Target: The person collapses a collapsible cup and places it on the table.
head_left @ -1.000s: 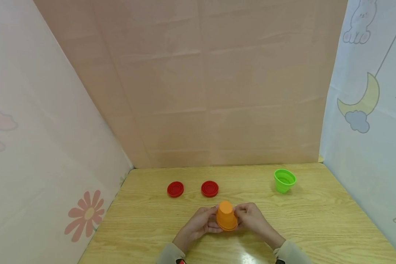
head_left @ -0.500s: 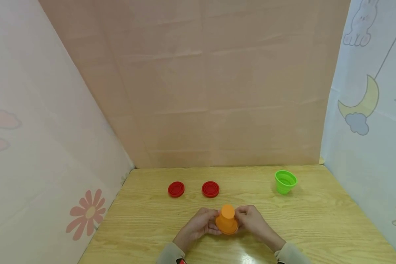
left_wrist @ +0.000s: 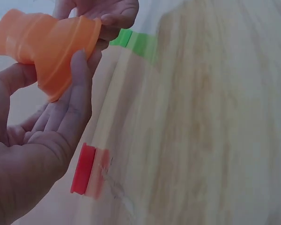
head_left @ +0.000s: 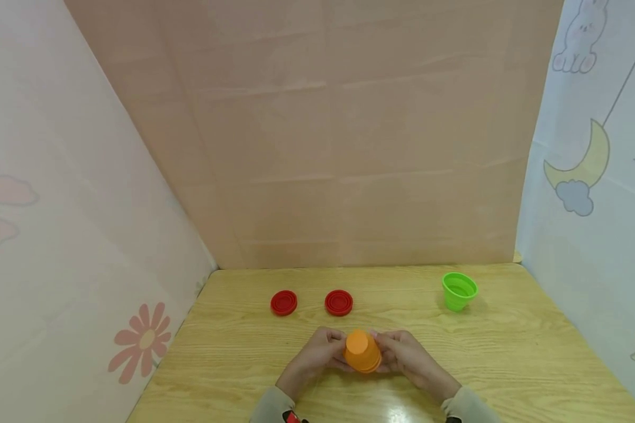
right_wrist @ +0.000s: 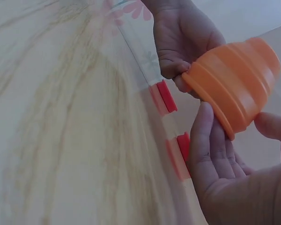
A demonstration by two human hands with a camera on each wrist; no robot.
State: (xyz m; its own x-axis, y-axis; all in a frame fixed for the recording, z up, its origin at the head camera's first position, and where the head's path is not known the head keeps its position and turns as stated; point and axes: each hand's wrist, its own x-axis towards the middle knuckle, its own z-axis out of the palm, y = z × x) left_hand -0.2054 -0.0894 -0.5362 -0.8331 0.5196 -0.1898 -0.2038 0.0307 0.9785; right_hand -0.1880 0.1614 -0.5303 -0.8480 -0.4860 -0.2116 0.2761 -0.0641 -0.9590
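Observation:
An orange collapsible cup (head_left: 363,351) is held between both hands, off the table, its narrow base turned up toward the head camera. Its stepped side is drawn out in the right wrist view; the left wrist view shows the orange wall (left_wrist: 56,44) bent in near the thumb. My left hand (head_left: 320,352) grips the cup's left side, thumb on the wall and fingers under the wide rim. From the right, my right hand (head_left: 410,358) holds it likewise, with fingertips along the rim (right_wrist: 215,115). The inside of the cup is hidden.
Two flat, folded red cups (head_left: 284,302) (head_left: 338,302) lie behind the hands on the wooden table (head_left: 217,364). A green collapsible cup (head_left: 458,292), drawn out and upright, stands at the back right. Cloth-covered walls (head_left: 317,147) enclose the back and sides.
The orange cup's hat-like shape, with a narrow top over a wide brim, has filled out into a fuller cone. Its base has tipped slightly left, and the fingers have shifted around it.

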